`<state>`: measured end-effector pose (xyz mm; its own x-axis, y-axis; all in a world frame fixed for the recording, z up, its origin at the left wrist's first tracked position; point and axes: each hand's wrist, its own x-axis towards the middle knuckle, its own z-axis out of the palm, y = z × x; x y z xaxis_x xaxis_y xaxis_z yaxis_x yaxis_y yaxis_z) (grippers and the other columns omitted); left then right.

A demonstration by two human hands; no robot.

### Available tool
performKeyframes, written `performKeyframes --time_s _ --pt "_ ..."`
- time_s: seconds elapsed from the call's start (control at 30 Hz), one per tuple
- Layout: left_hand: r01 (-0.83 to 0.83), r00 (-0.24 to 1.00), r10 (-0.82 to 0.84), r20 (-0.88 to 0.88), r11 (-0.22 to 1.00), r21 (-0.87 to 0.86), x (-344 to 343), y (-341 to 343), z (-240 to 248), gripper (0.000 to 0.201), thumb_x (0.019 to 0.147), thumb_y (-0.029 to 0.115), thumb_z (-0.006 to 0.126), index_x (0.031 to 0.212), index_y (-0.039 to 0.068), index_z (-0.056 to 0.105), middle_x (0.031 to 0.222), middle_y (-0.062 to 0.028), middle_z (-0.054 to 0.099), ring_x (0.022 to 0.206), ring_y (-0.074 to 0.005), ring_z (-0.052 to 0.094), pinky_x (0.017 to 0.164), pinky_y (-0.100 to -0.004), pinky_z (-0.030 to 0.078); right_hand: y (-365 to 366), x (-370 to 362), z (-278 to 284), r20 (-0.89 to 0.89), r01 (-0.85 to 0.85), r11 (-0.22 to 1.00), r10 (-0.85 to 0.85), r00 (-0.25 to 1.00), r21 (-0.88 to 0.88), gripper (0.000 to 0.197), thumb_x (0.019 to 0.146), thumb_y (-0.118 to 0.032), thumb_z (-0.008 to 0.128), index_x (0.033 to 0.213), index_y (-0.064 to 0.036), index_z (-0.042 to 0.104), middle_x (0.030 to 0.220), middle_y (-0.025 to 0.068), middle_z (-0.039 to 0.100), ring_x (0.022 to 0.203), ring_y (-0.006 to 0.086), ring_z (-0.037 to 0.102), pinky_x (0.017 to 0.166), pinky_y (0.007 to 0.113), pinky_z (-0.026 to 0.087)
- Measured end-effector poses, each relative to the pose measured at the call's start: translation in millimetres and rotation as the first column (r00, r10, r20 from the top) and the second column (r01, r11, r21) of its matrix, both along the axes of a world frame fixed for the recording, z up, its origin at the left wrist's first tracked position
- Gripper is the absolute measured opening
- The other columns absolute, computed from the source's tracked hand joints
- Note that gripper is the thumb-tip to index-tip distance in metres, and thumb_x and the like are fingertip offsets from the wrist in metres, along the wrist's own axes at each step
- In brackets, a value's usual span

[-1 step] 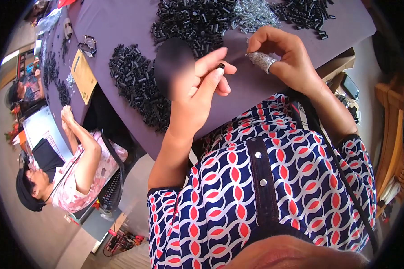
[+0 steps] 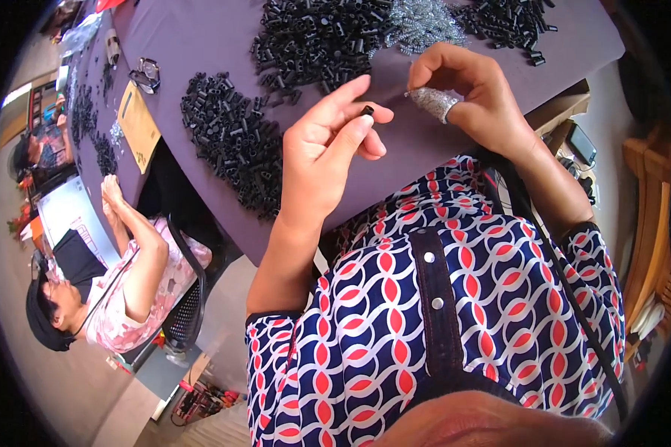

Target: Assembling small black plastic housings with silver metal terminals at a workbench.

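Between the thumb and fingers of my left hand [image 2: 317, 153] is a small black cylinder [image 2: 367, 111], its open end facing up. To the right, my right hand [image 2: 481, 100] is closed in a pinch. Its thumb carries a silvery-white wrap [image 2: 432, 103]. A tiny bit shows at these fingertips, too small to name. Beyond my hands lies a large pile of black cylindrical pieces [image 2: 313, 45]. Another heap of black cylinders [image 2: 227, 141] spreads left of my left hand. Small shiny silver pieces [image 2: 425, 26], perhaps springs, are heaped beyond my right hand.
More black parts [image 2: 511, 30] lie at the table's far right. The purple-grey cloth [image 2: 395, 167] covers the table. At left are a wristwatch [image 2: 147, 73], a yellow envelope [image 2: 138, 127] and a seated person [image 2: 134, 283] working. A wooden chair [image 2: 641, 246] stands at right.
The dark blurred patch that covered part of my left hand and the heap beside it is gone. Both hands have hardly moved.
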<state>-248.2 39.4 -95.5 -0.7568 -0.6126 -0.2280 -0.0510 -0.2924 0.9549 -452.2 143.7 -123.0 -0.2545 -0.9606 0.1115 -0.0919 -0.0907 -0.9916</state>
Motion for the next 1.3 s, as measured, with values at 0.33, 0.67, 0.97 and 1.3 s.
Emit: performKeyframes --time_s 0.33,0.67,0.97,1.3 --pt "-0.07 0.996 0.074 -0.044 0.994 0.086 8.6 5.6 -10.8 0.024 0.096 0.005 0.063 0.117 -0.005 0.062 0.094 -0.0148 0.072 0.073 -0.017 0.069 0.069 -0.0264 0.057 -11.4 20.0 22.5 0.214 -0.18 0.983 0.171 0.962 0.025 0.017 0.083 0.01 0.064 0.096 0.0001 0.059 0.091 -0.0002 0.064 0.087 0.0067 0.062 0.081 0.024 0.05" --pt "-0.051 0.998 0.057 0.029 0.983 -0.176 13.1 10.6 -12.8 0.016 0.096 -0.001 0.062 0.111 -0.004 0.064 0.097 -0.0081 0.072 0.077 -0.0119 0.068 0.071 -0.0234 0.055 -11.4 20.7 28.1 -0.107 -0.244 0.956 0.262 0.959 0.16 0.02 0.081 0.011 0.065 0.097 0.0 0.06 0.094 0.0029 0.061 0.09 0.0109 0.063 0.085 0.028 0.051" --pt "-0.025 0.997 0.037 0.067 0.984 -0.175 16.0 16.1 -16.8 0.015 0.094 -0.003 0.062 0.108 -0.006 0.064 0.089 -0.0082 0.072 0.074 -0.011 0.067 0.069 -0.0231 0.054 -10.1 23.4 27.2 -0.184 -0.216 0.974 0.225 0.957 0.071 0.032 0.07 0.016 0.061 0.099 0.0011 0.06 0.086 0.0049 0.064 0.083 0.0135 0.063 0.075 0.027 0.051" --pt "0.361 0.926 -0.369 0.081 0.927 0.105 48.6 30.3 -9.8 0.014 0.094 -0.004 0.059 0.108 -0.006 0.064 0.087 -0.0075 0.071 0.078 -0.0109 0.068 0.07 -0.0226 0.052 -2.2 28.3 28.0 0.483 -0.687 0.648 0.51 0.712 0.329 0.025 0.076 0.013 0.065 0.096 0.0005 0.058 0.087 -0.0007 0.063 0.083 0.0064 0.06 0.072 0.023 0.049"
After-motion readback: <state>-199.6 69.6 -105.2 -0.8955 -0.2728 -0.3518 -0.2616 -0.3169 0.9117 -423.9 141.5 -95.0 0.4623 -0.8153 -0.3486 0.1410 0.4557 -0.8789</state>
